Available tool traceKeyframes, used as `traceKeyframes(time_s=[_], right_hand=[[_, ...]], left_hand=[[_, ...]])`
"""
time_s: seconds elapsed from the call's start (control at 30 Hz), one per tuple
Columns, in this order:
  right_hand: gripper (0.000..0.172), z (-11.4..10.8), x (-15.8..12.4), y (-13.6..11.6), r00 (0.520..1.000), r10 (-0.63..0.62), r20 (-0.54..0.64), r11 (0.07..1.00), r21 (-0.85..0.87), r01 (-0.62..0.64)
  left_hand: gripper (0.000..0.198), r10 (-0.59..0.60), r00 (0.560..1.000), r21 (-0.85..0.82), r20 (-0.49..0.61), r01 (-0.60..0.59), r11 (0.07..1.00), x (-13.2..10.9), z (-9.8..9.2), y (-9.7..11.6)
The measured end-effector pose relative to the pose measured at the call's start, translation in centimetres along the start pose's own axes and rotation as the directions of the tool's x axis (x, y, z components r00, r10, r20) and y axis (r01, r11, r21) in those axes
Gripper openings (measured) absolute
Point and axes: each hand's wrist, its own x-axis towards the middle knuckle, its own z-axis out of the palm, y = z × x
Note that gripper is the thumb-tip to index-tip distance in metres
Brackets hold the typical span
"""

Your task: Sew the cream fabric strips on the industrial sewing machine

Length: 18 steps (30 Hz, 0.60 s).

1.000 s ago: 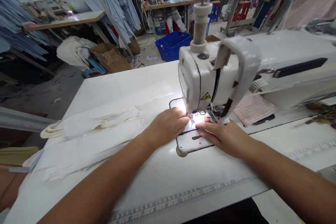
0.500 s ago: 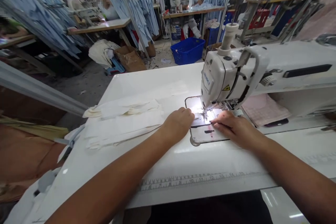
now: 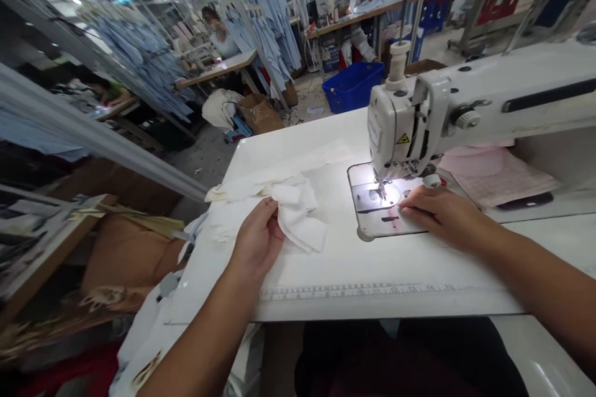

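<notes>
My left hand (image 3: 259,234) is closed on the edge of a white fabric piece (image 3: 305,226), pinched between thumb and fingers and lifted over the table. Beneath and behind it lie more white fabric pieces (image 3: 228,214) in a loose pile. At the sewing machine (image 3: 395,118), my right hand (image 3: 435,209) rests by the lit needle plate (image 3: 372,211), just right of the presser foot (image 3: 383,191). Its fingertips are pressed together; anything in them is too small to make out. Pink fabric (image 3: 498,173) lies under the machine arm.
A ruler strip (image 3: 363,293) runs along the front of the white table (image 3: 298,139). To my left are brown fabric (image 3: 125,254) and a slanting metal post (image 3: 139,155). Beyond the table stand a blue basket (image 3: 351,88), a cardboard box (image 3: 261,113) and co-workers at other machines.
My left hand has moved from the needle area left to the pile and gripped a white fabric piece. My right hand remains beside the presser foot. The view has turned left.
</notes>
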Motion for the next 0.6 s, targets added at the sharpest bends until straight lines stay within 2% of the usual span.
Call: traceKeyframes(time_s=[0.1,0.13,0.17,0.2,0.23,0.27,0.3,0.33,0.37,0.4,0.43,0.5,0.53,0.57,0.6], right_hand=[[0.036,-0.7,-0.5,-0.1,1.000,-0.022,0.017,1.000,-0.014,0.022],[0.038,-1.2,-0.8,-0.1,0.999,-0.030,0.032,0.999,-0.016,0.031],[0.041,-1.8,-1.3,-0.1,0.998,-0.036,0.050,0.999,-0.018,0.037],[0.044,-2.4,-1.9,0.0,0.997,-0.026,0.072,0.999,-0.023,0.028],[0.048,-3.0,-2.6,0.2,0.997,-0.009,0.078,0.999,-0.032,0.011],[0.051,-3.4,-3.5,0.5,0.997,0.016,0.077,0.999,-0.046,-0.012],[0.053,-3.8,-4.4,1.0,0.996,0.051,0.068,0.997,-0.067,-0.047],[0.054,-3.9,-5.4,1.6,0.995,0.086,0.042,0.993,-0.081,-0.082],[0.052,-4.0,-6.3,2.4,0.991,0.126,0.039,0.988,-0.089,-0.122],[0.048,-3.8,-7.3,3.2,0.985,0.167,0.051,0.982,-0.101,-0.161],[0.046,-3.6,-8.2,4.0,0.979,0.200,0.041,0.975,-0.111,-0.195],[0.042,-2.9,-9.7,5.4,0.974,0.223,0.042,0.968,-0.128,-0.216],[0.041,-2.5,-10.2,5.9,0.974,0.222,0.044,0.968,-0.130,-0.215],[0.041,-2.2,-10.6,6.2,0.974,0.221,0.042,0.968,-0.127,-0.214],[0.042,-1.9,-10.8,6.2,0.972,0.232,0.022,0.965,-0.127,-0.228]], left_hand=[[0.007,0.078,0.987,0.010,-0.139,-0.077,0.997,-0.7,-1.8,3.1],[0.006,0.130,0.973,0.042,-0.188,-0.124,0.991,-0.8,-2.4,4.7],[0.005,0.225,0.942,0.070,-0.250,-0.214,0.974,-0.8,-3.0,6.5],[0.002,0.337,0.896,0.109,-0.288,-0.319,0.942,-0.7,-3.5,8.3],[0.004,0.470,0.832,0.150,-0.295,-0.445,0.883,-0.5,-4.0,10.0],[0.008,0.643,0.692,0.182,-0.327,-0.622,0.762,-0.2,-4.4,11.3],[0.013,0.728,0.615,0.223,-0.304,-0.697,0.682,0.2,-4.6,12.2],[0.015,0.784,0.560,0.278,-0.268,-0.734,0.619,0.6,-4.8,12.5],[0.015,0.806,0.551,0.341,-0.215,-0.731,0.591,1.1,-4.8,12.1],[0.014,0.789,0.594,0.410,-0.156,-0.688,0.599,1.6,-4.7,11.2],[0.011,0.747,0.658,0.490,-0.089,-0.624,0.608,2.0,-4.5,9.8],[0.015,0.673,0.740,0.554,-0.011,-0.556,0.620,2.4,-4.2,6.6],[0.017,0.588,0.807,0.599,0.057,-0.499,0.626,2.4,-4.2,5.2],[0.020,0.447,0.881,0.682,0.155,-0.423,0.597,2.1,-4.5,4.0],[0.024,0.341,0.918,0.756,0.201,-0.366,0.542,1.6,-4.9,3.3]])
